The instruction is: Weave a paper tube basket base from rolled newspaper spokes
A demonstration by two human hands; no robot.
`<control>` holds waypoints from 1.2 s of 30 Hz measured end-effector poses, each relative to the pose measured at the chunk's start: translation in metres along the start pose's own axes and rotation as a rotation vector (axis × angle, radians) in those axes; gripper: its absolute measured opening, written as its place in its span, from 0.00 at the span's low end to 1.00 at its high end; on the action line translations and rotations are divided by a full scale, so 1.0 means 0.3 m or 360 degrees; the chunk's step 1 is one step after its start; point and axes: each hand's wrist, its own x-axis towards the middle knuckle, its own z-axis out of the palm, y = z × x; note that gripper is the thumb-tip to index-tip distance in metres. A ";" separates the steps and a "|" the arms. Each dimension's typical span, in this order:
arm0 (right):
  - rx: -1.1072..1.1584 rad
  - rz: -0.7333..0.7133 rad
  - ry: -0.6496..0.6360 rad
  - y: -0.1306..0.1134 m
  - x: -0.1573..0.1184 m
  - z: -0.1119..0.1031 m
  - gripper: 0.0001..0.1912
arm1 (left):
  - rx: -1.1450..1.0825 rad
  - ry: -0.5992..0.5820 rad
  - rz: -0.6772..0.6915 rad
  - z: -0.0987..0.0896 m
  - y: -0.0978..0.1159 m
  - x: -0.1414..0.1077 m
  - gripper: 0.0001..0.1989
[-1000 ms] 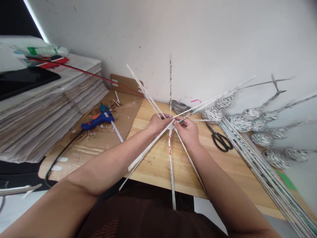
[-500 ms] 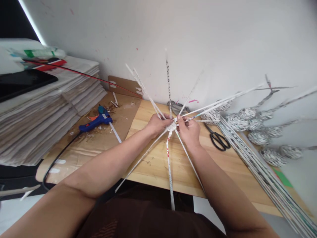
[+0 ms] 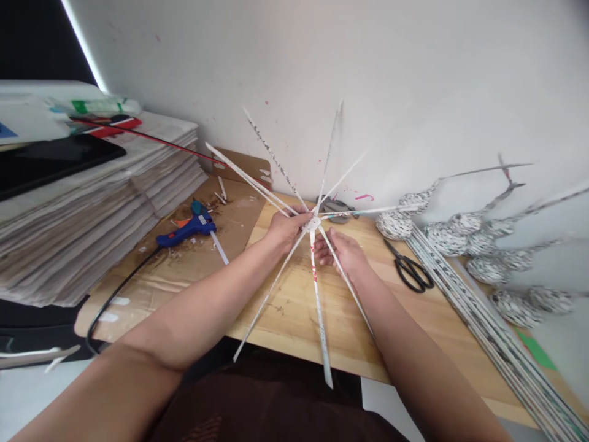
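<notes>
A star-shaped frame of rolled newspaper tubes (image 3: 319,307) fans out above the table from a small woven centre (image 3: 313,223). My left hand (image 3: 289,229) pinches it at the left of that centre, thumb on top and the other fingers partly hidden underneath. Just below and right of the centre, my right hand (image 3: 344,252) has its fingers loosely curved and apart, with nothing gripped. One tube passes in front of that hand. Red print shows on the tube pointing towards me.
A blue glue gun (image 3: 186,230) lies on cardboard at left, beside stacked paper (image 3: 156,184). Black scissors (image 3: 409,270), a bundle of paper tubes (image 3: 473,325) and several woven paper balls (image 3: 444,238) lie at right. Grey pliers-like tool (image 3: 338,212) rests by the wall (image 3: 414,73).
The star frame has turned counter-clockwise, its black-printed tube now leaning left. My right hand has let go and dropped below the centre. My left hand still pinches the frame.
</notes>
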 end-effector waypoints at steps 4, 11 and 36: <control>0.0052 0.0166 -0.0374 -0.010 -0.026 0.009 0.21 | -0.0099 0.0187 -0.0046 -0.011 0.012 0.023 0.10; 0.0033 -0.0078 -0.0093 -0.006 -0.028 0.035 0.26 | -0.0183 0.0250 -0.0152 0.017 -0.029 -0.013 0.08; 0.0256 -0.0419 0.0470 0.021 0.014 0.036 0.19 | 0.0248 -0.0155 -0.0247 0.042 -0.025 -0.093 0.16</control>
